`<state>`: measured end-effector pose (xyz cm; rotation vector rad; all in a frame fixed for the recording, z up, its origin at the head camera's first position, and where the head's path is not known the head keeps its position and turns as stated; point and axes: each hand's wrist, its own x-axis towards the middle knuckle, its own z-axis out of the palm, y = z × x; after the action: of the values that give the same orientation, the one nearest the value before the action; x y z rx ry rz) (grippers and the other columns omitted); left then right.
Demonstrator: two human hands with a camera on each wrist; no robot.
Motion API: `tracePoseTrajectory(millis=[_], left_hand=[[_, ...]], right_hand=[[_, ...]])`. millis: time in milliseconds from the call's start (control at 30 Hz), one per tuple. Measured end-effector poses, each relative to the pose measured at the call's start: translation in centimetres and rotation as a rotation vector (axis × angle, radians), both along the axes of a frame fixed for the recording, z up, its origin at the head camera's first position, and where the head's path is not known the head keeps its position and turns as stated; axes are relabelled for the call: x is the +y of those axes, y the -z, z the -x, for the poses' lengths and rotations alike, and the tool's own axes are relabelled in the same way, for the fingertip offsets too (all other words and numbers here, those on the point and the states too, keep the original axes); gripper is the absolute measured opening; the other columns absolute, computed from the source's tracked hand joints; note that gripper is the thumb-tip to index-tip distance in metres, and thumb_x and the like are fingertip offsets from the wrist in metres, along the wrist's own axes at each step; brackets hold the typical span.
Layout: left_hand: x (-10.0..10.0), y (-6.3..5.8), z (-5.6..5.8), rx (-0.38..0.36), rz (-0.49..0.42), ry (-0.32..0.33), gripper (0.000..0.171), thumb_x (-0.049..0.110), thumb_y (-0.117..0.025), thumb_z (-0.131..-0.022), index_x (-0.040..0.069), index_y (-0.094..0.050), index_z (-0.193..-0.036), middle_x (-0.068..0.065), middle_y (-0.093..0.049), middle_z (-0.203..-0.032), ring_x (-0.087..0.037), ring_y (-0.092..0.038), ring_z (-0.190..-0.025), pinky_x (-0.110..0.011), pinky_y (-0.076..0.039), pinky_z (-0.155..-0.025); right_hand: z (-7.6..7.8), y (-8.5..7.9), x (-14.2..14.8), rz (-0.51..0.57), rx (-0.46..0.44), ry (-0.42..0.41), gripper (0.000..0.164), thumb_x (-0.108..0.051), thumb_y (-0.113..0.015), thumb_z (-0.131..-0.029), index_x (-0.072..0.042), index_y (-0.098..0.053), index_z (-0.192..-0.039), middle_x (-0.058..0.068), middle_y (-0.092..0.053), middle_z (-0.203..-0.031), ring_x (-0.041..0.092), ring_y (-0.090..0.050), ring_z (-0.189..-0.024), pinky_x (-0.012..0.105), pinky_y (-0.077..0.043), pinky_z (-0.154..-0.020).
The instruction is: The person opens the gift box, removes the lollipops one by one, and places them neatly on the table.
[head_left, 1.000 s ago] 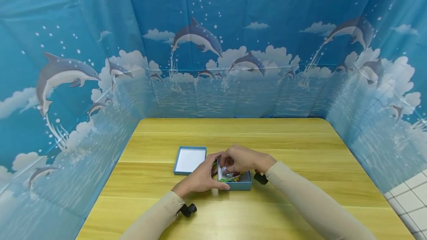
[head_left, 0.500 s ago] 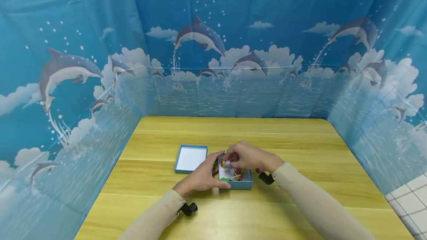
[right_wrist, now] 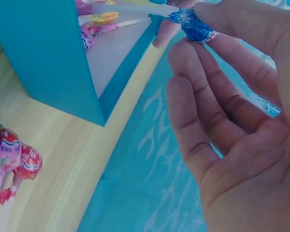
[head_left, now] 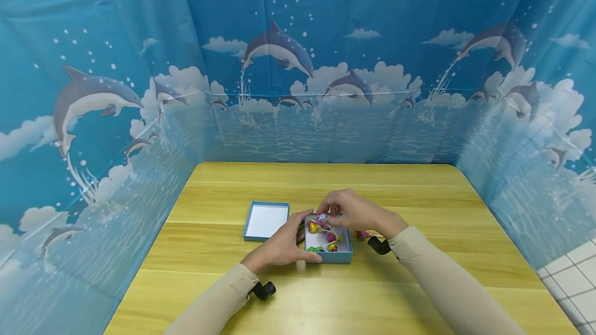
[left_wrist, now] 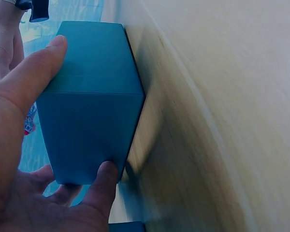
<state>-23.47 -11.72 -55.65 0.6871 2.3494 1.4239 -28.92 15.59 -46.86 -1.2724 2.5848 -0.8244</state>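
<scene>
My left hand (head_left: 285,244) holds a blue open-topped box (head_left: 336,258) at its left side, thumb along the front wall and fingers reaching round behind. In the left wrist view the thumb and a fingertip press on the box's blue outer walls (left_wrist: 89,130). Over the box's back part, my right hand (head_left: 354,213) pinches a blue-wrapped lollipop (right_wrist: 198,26) by its head between thumb and index finger. Its white stick points into the box. Inside lie several wrapped lollipops, among them a yellow one (head_left: 313,227), a pink one (head_left: 330,237) and a green one (head_left: 314,249).
A shallow blue-rimmed lid (head_left: 266,222), white inside, lies on the wooden table (head_left: 223,185) left of the box. Several red and pink lollipops (right_wrist: 14,154) lie on the table to the box's right, partly behind my right wrist. A dolphin-printed curtain (head_left: 326,133) surrounds the table.
My right hand has moved right and slightly back across the box, carrying the blue lollipop. More of the lollipops inside now show. The left hand keeps its hold on the box.
</scene>
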Motion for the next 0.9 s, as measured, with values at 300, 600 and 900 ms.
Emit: tracePoseTrajectory(millis=[300, 600, 900], left_hand=[[0.0, -0.2, 0.2, -0.027, 0.001, 0.003, 0.125, 0.035, -0.102, -0.095, 0.014, -0.020, -0.187, -0.015, -0.030, -0.187, -0.028, -0.054, -0.163, -0.038, -0.049, -0.135], [-0.1, -0.3, 0.0, -0.024, 0.024, -0.008, 0.122, 0.043, -0.098, -0.098, 0.015, -0.020, -0.188, -0.017, -0.031, -0.186, -0.030, -0.049, -0.168, -0.041, -0.049, -0.136], [-0.1, -0.5, -0.2, -0.023, 0.033, -0.005, 0.118, 0.041, -0.096, -0.100, 0.018, -0.020, -0.188, -0.016, -0.029, -0.188, -0.030, -0.049, -0.169, -0.041, -0.050, -0.136]], right_hand=[[-0.3, -0.6, 1.0, 0.007, 0.069, 0.034, 0.020, -0.013, -0.082, -0.110, -0.012, -0.087, -0.130, 0.002, -0.084, -0.125, 0.010, -0.078, -0.100, 0.046, -0.073, -0.094], [-0.9, -1.2, 2.2, 0.030, 0.067, 0.087, 0.022, -0.013, -0.083, -0.109, -0.019, -0.086, -0.130, -0.002, -0.083, -0.122, 0.013, -0.081, -0.104, 0.055, -0.073, -0.097], [-0.9, -0.6, 3.6, 0.046, 0.078, 0.104, 0.022, -0.012, -0.084, -0.108, -0.018, -0.087, -0.129, -0.002, -0.082, -0.116, 0.006, -0.077, -0.096, 0.050, -0.073, -0.090]])
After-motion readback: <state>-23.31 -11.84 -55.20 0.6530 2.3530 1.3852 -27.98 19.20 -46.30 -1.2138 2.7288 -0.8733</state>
